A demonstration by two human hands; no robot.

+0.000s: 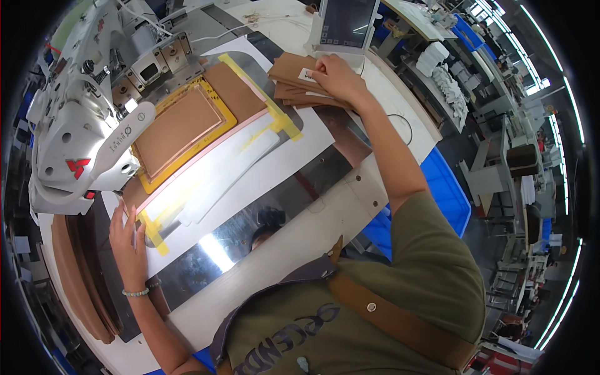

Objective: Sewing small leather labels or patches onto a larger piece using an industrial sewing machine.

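My left hand (pixel 130 245) rests at the near left corner of a flat sewing template, fingers stretched out and touching its edge beside a yellow tape strip (pixel 153 232). In the template lies a brown panel (pixel 234 87), with a yellow-rimmed frame (pixel 230 119) around a smaller brown rectangle (pixel 178 131). At the far right, my right hand (pixel 337 76) is over a fanned stack of brown pieces (pixel 294 70). Its fingers are curled at the top piece, next to a white label (pixel 306 74), and seem to pinch that piece; the fingertips are partly hidden.
A white industrial sewing machine (pixel 75 131) stands over the template's left side. Long brown strips (pixel 76 275) lie at the table's left edge. A screen (pixel 345 24) stands behind the stack. Blue bins (pixel 447 194) sit below the table at the right.
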